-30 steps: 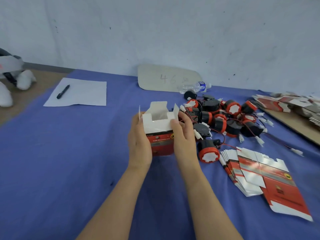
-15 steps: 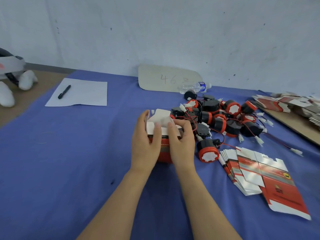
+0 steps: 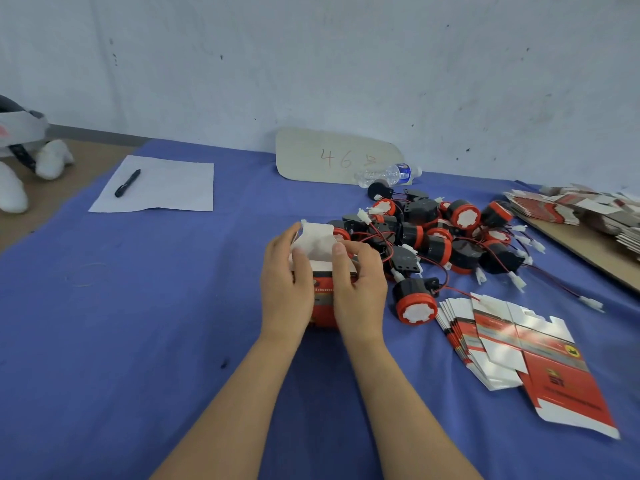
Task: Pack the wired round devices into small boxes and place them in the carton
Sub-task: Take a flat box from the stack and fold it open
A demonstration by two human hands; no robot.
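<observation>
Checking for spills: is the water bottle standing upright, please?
No, the water bottle lies on its side by the cardboard sign.

We're looking at a packing workbench [image 3: 138,341]: flat box blanks [image 3: 502,344] stacked right of the right hand [image 3: 360,289], wired devices [image 3: 450,244] heaped beyond it

hands: we count two, left hand [image 3: 285,282] and right hand [image 3: 360,285]
small box [image 3: 323,301]: one
round devices [image 3: 434,249]: we make it over a dozen; the tangle hides some
flat box stacks [image 3: 502,344]: two
pen [image 3: 127,183]: one
paper sheet [image 3: 166,188]: one
bottle [image 3: 388,174]: one
</observation>
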